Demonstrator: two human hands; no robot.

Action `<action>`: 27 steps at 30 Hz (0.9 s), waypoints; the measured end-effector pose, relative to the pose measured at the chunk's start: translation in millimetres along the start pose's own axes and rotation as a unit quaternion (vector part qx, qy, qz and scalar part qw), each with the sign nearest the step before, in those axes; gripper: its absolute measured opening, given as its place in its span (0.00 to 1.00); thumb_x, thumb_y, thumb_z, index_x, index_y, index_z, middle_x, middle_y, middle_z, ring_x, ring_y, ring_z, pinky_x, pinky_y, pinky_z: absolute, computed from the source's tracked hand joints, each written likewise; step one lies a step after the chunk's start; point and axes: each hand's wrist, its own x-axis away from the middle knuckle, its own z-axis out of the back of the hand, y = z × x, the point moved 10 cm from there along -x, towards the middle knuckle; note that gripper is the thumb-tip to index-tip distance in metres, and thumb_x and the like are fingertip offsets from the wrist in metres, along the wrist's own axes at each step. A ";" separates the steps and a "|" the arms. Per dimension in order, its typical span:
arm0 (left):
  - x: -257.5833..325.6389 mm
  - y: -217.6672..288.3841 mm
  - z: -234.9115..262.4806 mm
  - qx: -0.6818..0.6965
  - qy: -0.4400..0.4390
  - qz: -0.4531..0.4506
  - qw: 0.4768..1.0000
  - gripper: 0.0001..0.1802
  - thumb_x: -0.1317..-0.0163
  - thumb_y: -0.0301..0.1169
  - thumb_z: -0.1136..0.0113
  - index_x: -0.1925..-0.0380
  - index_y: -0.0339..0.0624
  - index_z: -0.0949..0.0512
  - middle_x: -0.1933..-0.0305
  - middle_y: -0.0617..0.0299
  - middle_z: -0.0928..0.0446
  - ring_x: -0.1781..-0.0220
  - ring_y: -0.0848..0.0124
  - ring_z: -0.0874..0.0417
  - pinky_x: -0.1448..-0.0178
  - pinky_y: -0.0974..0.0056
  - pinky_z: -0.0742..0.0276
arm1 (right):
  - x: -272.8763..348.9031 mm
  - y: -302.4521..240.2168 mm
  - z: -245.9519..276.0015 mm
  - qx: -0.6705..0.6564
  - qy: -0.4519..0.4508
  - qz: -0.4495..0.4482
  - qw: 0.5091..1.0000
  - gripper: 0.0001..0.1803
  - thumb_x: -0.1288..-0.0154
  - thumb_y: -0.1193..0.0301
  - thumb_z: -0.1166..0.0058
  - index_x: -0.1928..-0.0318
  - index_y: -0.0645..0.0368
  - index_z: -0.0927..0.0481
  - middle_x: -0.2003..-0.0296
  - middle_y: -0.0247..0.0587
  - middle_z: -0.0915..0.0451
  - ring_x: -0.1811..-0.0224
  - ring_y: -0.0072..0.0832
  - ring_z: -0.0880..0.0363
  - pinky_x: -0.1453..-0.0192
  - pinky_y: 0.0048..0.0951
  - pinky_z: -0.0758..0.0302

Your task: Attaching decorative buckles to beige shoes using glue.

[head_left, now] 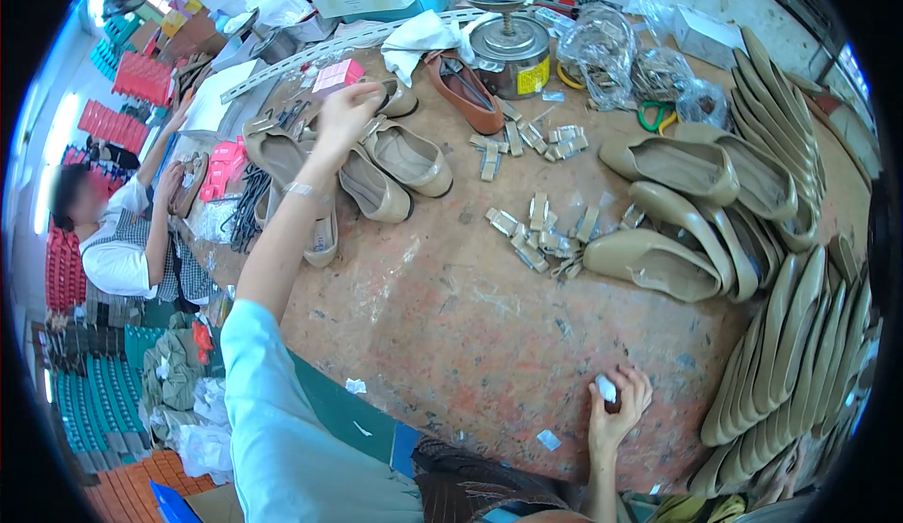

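My left hand (350, 118) reaches to the far left of the table, its fingers closed at the edge of a beige flat shoe (403, 100). Just below that hand stand more beige flats, among them a bow-trimmed shoe (414, 158) and its neighbour (374, 189). Close to the table's near edge, my right hand (621, 403) curls around a small white wad (606, 388), possibly cloth or cotton. Between the hands lie several gold-coloured metal bow pieces (538, 231), with another cluster (564, 143) farther back.
Loose beige flats (658, 261) and nested stacks (800, 335) fill the right side. At the back stand a metal can (510, 53), a brown shoe (463, 92), clear plastic bags (598, 48) and green-handled scissors (651, 117). Another person (118, 231) works at the left.
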 end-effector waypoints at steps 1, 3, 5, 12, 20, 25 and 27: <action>-18.9 9.5 -13.5 -0.147 0.045 -0.073 0.985 0.22 0.43 0.36 0.34 0.48 0.44 0.16 0.49 0.50 0.15 0.48 0.56 0.14 0.41 0.58 0.22 | -0.2 -0.4 -0.3 0.007 -0.003 0.002 1.000 0.19 0.53 0.73 0.29 0.57 0.58 0.16 0.52 0.44 0.20 0.39 0.49 0.29 0.32 0.49 0.37; -57.9 5.8 -56.2 -0.394 0.054 -0.114 0.911 0.19 0.43 0.34 0.37 0.51 0.45 0.15 0.40 0.52 0.20 0.34 0.51 0.23 0.31 0.48 0.29 | 0.2 1.4 -0.8 0.002 -0.008 -0.006 1.000 0.15 0.53 0.72 0.28 0.61 0.57 0.14 0.53 0.41 0.19 0.39 0.48 0.29 0.32 0.48 0.38; -93.4 -4.4 -88.7 -0.466 0.046 -0.136 0.873 0.19 0.40 0.34 0.39 0.49 0.43 0.17 0.38 0.51 0.22 0.29 0.51 0.29 0.30 0.41 0.33 | 0.1 1.5 -1.5 0.012 -0.013 -0.005 1.000 0.15 0.53 0.71 0.28 0.61 0.56 0.14 0.53 0.40 0.19 0.39 0.47 0.29 0.32 0.48 0.38; -165.3 -80.1 -126.3 -0.399 0.031 0.009 0.917 0.16 0.38 0.30 0.41 0.50 0.40 0.19 0.48 0.45 0.18 0.45 0.48 0.15 0.39 0.46 0.24 | -0.4 6.0 -6.0 0.025 -0.032 -0.024 0.999 0.12 0.50 0.70 0.28 0.63 0.54 0.14 0.55 0.40 0.20 0.39 0.47 0.30 0.34 0.48 0.36; -154.4 -48.6 -46.6 0.225 0.257 0.014 0.940 0.09 0.34 0.28 0.39 0.60 0.32 0.18 0.60 0.52 0.15 0.63 0.64 0.14 0.55 0.58 0.17 | 2.3 8.5 -3.0 0.008 -0.025 -0.031 0.999 0.11 0.46 0.69 0.31 0.63 0.57 0.15 0.56 0.42 0.17 0.39 0.47 0.29 0.33 0.50 0.36; -1.9 115.3 15.5 0.477 0.048 -0.227 0.848 0.07 0.31 0.25 0.42 0.56 0.34 0.23 0.57 0.62 0.18 0.59 0.76 0.18 0.57 0.69 0.22 | -3.4 -3.4 3.8 -0.059 0.027 -0.051 0.997 0.09 0.42 0.76 0.36 0.60 0.62 0.17 0.54 0.45 0.16 0.41 0.45 0.24 0.31 0.52 0.36; 93.2 144.6 20.4 0.424 -0.010 -0.194 0.885 0.07 0.31 0.25 0.41 0.56 0.34 0.23 0.59 0.64 0.18 0.58 0.78 0.18 0.54 0.71 0.23 | -8.1 -13.7 5.3 -0.137 0.046 -0.067 0.987 0.09 0.39 0.77 0.38 0.58 0.65 0.17 0.59 0.45 0.14 0.55 0.41 0.17 0.43 0.42 0.24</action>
